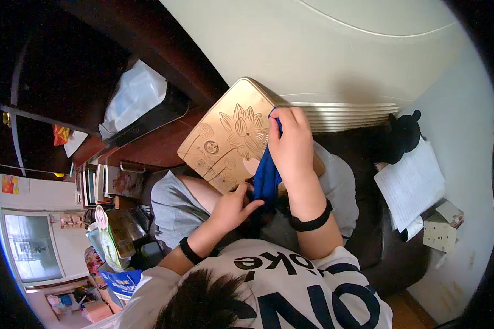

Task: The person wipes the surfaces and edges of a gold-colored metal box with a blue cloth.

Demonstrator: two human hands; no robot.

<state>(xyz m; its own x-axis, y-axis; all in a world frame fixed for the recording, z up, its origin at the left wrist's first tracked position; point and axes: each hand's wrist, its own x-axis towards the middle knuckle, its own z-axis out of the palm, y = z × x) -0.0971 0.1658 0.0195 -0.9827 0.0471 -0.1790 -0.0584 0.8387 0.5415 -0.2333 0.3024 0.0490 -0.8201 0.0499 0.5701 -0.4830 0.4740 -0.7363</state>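
Observation:
A gold-coloured box or tin [208,135], embossed with a large lotus flower, smaller plants and some writing, lies tilted in front of my lap. Along its right side hangs a strip of blue cloth [266,177]. My right hand [292,142] pinches the upper end of that cloth at the box's right edge. Lower down, my left hand [230,207] is at the cloth's bottom part, its thumb against the fabric and some fingertips hidden. Both wrists wear black bands. My legs in grey shorts [177,209] are bent beneath.
A dark brown leather seat [366,193] extends right, with a black plush toy [407,131], written papers [415,181] and a small cream box [439,232]. At left, a black bin [160,111] holds a white plastic bag [138,94]. Books [96,185] stand beyond. A ribbed white radiator [346,115] is ahead.

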